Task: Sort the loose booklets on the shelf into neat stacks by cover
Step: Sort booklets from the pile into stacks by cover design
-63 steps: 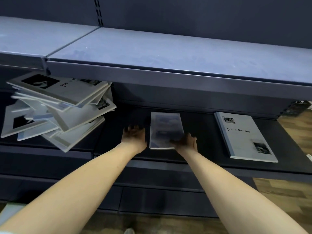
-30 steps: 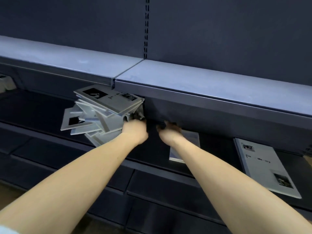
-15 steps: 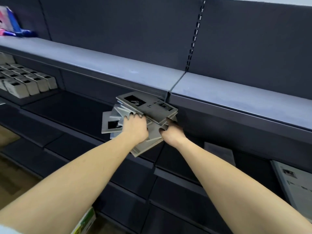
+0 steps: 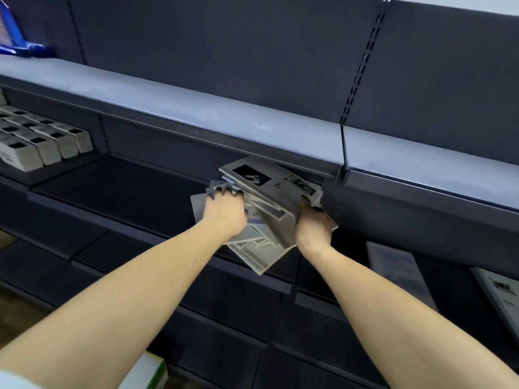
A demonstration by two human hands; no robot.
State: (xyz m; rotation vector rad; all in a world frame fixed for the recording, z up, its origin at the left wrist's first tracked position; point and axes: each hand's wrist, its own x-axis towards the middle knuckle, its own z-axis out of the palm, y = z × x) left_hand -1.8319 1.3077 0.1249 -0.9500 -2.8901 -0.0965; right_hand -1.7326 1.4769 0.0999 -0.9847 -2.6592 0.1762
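Little print can be read. On the pale grey cover of the topmost booklet point(image 4: 269, 179) in the untidy pile, a short dark title is printed between two black-and-white photographs; only the letters "Tim" and, after a gap, "Me" can be made out, the rest being blurred. On the white booklet point(image 4: 502, 297) laid flat at the far right of the dark lower shelf point(image 4: 118, 189), a dark picture and a line of print are seen, but no letters can be read.
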